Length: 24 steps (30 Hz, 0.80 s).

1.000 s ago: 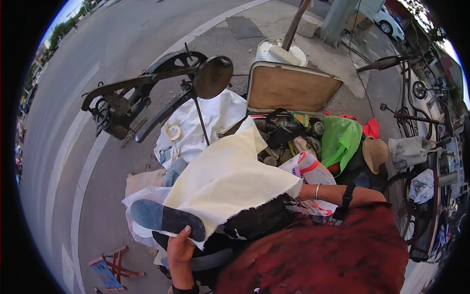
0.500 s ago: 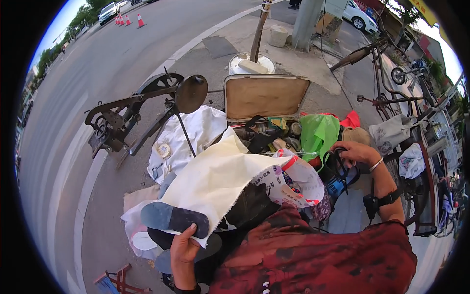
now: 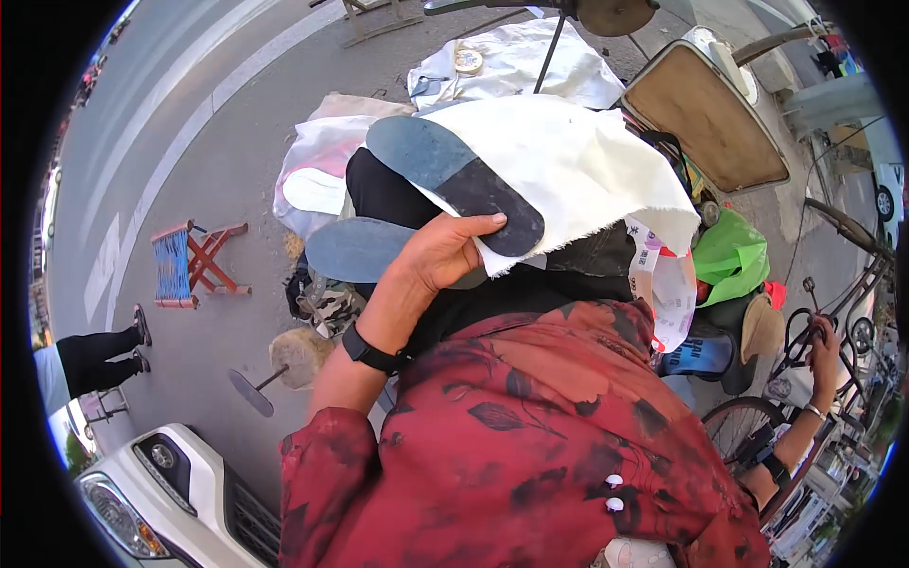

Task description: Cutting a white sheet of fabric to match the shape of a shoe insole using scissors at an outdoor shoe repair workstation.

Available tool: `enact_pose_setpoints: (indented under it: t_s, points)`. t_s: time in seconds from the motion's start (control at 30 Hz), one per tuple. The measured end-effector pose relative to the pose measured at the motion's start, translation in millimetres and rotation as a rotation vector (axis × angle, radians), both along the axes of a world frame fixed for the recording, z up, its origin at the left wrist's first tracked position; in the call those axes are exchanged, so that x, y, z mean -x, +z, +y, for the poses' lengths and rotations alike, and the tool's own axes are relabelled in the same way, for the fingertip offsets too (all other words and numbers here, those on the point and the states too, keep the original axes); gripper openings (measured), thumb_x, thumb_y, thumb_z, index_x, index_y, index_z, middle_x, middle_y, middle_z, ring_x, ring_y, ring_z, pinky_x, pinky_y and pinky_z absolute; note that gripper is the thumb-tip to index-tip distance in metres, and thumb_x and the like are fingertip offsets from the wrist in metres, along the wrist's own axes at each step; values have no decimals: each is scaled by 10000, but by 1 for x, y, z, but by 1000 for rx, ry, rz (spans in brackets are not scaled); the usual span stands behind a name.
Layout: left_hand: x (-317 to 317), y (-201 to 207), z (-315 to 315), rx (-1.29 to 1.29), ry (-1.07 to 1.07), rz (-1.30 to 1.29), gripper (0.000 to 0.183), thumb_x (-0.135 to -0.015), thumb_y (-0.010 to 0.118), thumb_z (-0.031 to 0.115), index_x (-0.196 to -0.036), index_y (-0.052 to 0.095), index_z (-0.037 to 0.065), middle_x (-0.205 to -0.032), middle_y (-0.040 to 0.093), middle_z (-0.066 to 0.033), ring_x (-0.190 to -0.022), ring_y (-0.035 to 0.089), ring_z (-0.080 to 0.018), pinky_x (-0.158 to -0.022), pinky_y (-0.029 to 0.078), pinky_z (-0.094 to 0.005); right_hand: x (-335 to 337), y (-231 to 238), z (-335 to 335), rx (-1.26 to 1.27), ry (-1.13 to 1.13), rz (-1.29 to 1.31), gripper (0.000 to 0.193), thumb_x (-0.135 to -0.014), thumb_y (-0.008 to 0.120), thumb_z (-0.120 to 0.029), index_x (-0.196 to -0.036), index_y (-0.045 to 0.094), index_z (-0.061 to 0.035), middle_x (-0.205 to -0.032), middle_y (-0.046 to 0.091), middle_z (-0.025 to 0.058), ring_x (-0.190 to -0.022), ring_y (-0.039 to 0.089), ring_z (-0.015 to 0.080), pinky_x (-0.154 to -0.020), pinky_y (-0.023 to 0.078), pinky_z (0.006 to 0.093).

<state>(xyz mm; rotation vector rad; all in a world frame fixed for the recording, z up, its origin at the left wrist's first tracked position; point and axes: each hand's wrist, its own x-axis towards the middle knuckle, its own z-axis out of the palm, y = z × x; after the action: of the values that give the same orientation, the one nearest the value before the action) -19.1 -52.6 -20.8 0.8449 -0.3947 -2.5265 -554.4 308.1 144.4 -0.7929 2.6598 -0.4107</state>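
On the left, my left hand [image 3: 437,254] is closed on a shoe sole [image 3: 421,156], blue-grey at one end and black at the other, with the thumb on top of the black end. Beneath the sole spreads a white cloth [image 3: 587,156] with a frayed edge, draped over my lap. Another blue-grey sole [image 3: 355,249] lies below it, partly hidden by my wrist. Far to the right, my right hand [image 3: 824,358] is raised with its fingers curled around something dark and looped, too small to make out.
A brown-lined open case [image 3: 705,114] stands beyond my lap beside a green bag [image 3: 734,256]. A folding stool [image 3: 199,265] stands left, and a white car [image 3: 175,492] is close behind it. A person [image 3: 95,364] is at far left. A bicycle wheel [image 3: 743,431] is near my right arm.
The view has swung left and downward. My right hand has moved away from the bags, out to the right, with the dark looped thing. My left hand still holds the sole on the cloth.
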Motion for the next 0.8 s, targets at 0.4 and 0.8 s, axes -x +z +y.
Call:
enact_pose_setpoints:
  t_s: [0.4, 0.8]
  points:
    - [3, -9, 6, -1, 4, 76, 352, -847, 568, -81, -1194, 540, -24, -1148, 616, -136, -1043, 619, -247, -941, 506, -380, -258, -91, -274, 861, 766, 59, 453, -769, 413, 159, -1144, 594, -19, -1118, 634, 119, -1041, 613, 219, -898, 465, 305]
    - [1, -8, 0, -14, -12, 12, 290, -854, 574, -58, -1143, 572, -30, -1104, 640, -132, -1002, 640, -246, -899, 524, -376, -309, -119, -262, 373, 1000, 221, 571, -690, 684, -50, -1238, 525, -79, -1298, 483, 102, -1144, 476, 295, -985, 338, 433]
